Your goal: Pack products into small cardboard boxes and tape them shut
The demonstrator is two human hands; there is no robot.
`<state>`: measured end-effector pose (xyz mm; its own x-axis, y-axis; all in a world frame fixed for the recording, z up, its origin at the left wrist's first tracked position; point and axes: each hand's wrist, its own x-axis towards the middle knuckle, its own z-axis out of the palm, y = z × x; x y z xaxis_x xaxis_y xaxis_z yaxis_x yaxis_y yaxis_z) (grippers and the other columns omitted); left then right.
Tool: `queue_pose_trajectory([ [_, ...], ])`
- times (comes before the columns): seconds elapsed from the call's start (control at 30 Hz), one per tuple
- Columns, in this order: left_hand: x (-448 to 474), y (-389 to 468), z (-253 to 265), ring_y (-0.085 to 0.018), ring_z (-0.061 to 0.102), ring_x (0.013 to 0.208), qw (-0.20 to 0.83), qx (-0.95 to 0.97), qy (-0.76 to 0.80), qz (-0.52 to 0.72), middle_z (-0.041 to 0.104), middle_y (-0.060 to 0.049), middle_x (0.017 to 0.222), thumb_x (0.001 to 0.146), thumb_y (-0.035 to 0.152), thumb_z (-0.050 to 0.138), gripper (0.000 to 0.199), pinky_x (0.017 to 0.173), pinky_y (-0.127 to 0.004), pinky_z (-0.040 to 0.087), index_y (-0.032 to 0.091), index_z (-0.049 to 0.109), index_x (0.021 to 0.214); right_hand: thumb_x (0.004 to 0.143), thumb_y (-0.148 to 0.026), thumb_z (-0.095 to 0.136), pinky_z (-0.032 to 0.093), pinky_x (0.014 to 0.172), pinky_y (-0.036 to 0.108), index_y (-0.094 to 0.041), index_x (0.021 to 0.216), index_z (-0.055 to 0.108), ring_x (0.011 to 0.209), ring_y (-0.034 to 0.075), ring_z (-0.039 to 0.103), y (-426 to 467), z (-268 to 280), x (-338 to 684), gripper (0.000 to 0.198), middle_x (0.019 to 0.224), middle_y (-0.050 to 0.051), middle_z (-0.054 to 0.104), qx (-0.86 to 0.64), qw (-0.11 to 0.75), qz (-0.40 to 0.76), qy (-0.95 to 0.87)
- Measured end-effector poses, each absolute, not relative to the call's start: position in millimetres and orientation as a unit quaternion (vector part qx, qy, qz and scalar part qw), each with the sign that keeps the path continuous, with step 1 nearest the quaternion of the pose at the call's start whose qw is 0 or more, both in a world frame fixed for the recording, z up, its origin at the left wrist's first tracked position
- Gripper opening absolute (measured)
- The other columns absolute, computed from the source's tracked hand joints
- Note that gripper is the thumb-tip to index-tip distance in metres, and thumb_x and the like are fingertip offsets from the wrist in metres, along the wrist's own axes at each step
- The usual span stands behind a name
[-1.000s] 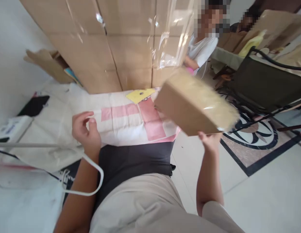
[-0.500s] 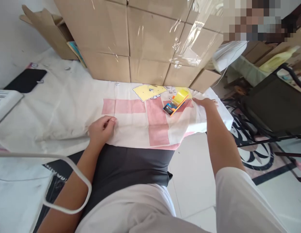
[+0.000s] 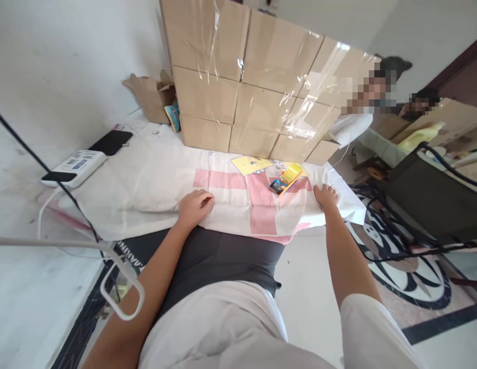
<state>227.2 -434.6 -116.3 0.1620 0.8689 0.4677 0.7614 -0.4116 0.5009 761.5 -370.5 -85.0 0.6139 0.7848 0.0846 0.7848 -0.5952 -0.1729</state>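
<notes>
My left hand [image 3: 196, 207] rests on the near edge of the white and pink cloth [image 3: 154, 189], its fingers loosely curled in; I see nothing in them. Further right, my right hand [image 3: 326, 196] lies on the same cloth with fingers spread and thumb apart, palm down. Just left of that thumb is a small yellow, orange and blue object [image 3: 286, 180] with a shiny clear part, whose kind I cannot make out. Neither hand touches it. Behind it a yellow printed shape [image 3: 251, 165] shows on the cloth.
A wall of taped cardboard boxes [image 3: 257, 107] stands along the back. At left are a black phone [image 3: 112, 142], a white device [image 3: 79, 166] and an open carton [image 3: 152, 97]. A white bent tube [image 3: 123, 266] crosses low left. People and a dark chair [image 3: 434, 195] are at right.
My view has lifted, so more boxes and wall show. The right hand has slid slightly nearer to me on the cloth. The left hand stays loosely curled, and the colourful object lies still.
</notes>
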Motion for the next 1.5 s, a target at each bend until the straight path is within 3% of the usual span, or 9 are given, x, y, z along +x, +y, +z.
queue_pose_trajectory([
  [0.43, 229.2, -434.0, -114.7, -0.023, 0.064, 0.094, 0.079, 0.767, 0.532, 0.351, 0.075, -0.003, 0.095, 0.093, 0.029, 0.053, 0.02, 0.079, -0.036, 0.045, 0.026, 0.072, 0.091, 0.098, -0.05, 0.028, 0.021, 0.121, 0.058, -0.009, 0.151, 0.04, 0.151, 0.038, 0.027, -370.2, -80.7, 757.7, 0.068, 0.161, 0.024, 0.032, -0.897, 0.089, 0.013, -0.433],
  [0.67, 230.1, -435.4, -112.7, -0.023, 0.064, 0.092, 0.084, 0.764, 0.531, 0.357, 0.074, -0.003, 0.094, 0.092, 0.027, 0.054, 0.018, 0.079, -0.036, 0.045, 0.026, 0.072, 0.09, 0.097, -0.045, 0.03, 0.026, 0.116, 0.064, -0.014, 0.149, 0.043, 0.148, 0.04, 0.031, -371.2, -77.5, 754.7, 0.062, 0.158, 0.025, 0.036, -0.895, 0.098, 0.011, -0.435],
  [1.0, 227.4, -435.9, -112.1, -0.023, 0.064, 0.095, 0.106, 0.767, 0.526, 0.353, 0.074, -0.003, 0.096, 0.092, 0.027, 0.055, 0.017, 0.082, -0.036, 0.044, 0.025, 0.072, 0.091, 0.097, -0.043, 0.03, 0.021, 0.121, 0.057, -0.013, 0.152, 0.041, 0.15, 0.038, 0.028, -370.5, -78.1, 756.4, 0.063, 0.162, 0.022, 0.033, -0.9, 0.099, 0.018, -0.424],
  [1.27, 227.4, -436.1, -109.2, -0.024, 0.062, 0.096, 0.14, 0.759, 0.53, 0.352, 0.073, -0.004, 0.095, 0.092, 0.028, 0.054, 0.019, 0.085, -0.037, 0.044, 0.025, 0.073, 0.091, 0.096, -0.04, 0.034, 0.021, 0.12, 0.054, -0.011, 0.151, 0.044, 0.151, 0.037, 0.027, -371.6, -72.8, 747.8, 0.063, 0.161, 0.025, 0.034, -0.9, 0.117, 0.029, -0.419],
  [1.4, 229.4, -439.3, -108.5, -0.025, 0.062, 0.099, 0.175, 0.744, 0.534, 0.361, 0.072, -0.005, 0.097, 0.091, 0.028, 0.054, 0.019, 0.089, -0.039, 0.045, 0.025, 0.074, 0.09, 0.09, -0.035, 0.042, 0.024, 0.119, 0.057, -0.016, 0.143, 0.054, 0.148, 0.038, 0.033, -377.7, -63.3, 739.3, 0.057, 0.156, 0.026, 0.041, -0.896, 0.161, 0.021, -0.413],
  [1.5, 230.0, -435.0, -101.5, -0.024, 0.063, 0.089, 0.23, 0.723, 0.536, 0.37, 0.072, -0.004, 0.087, 0.086, 0.028, 0.059, 0.015, 0.083, -0.037, 0.047, 0.025, 0.074, 0.083, 0.087, -0.026, 0.036, 0.041, 0.108, 0.055, -0.02, 0.136, 0.06, 0.134, 0.039, 0.052, -385.8, -54.0, 722.5, 0.055, 0.139, 0.026, 0.058, -0.89, 0.231, -0.008, -0.393],
])
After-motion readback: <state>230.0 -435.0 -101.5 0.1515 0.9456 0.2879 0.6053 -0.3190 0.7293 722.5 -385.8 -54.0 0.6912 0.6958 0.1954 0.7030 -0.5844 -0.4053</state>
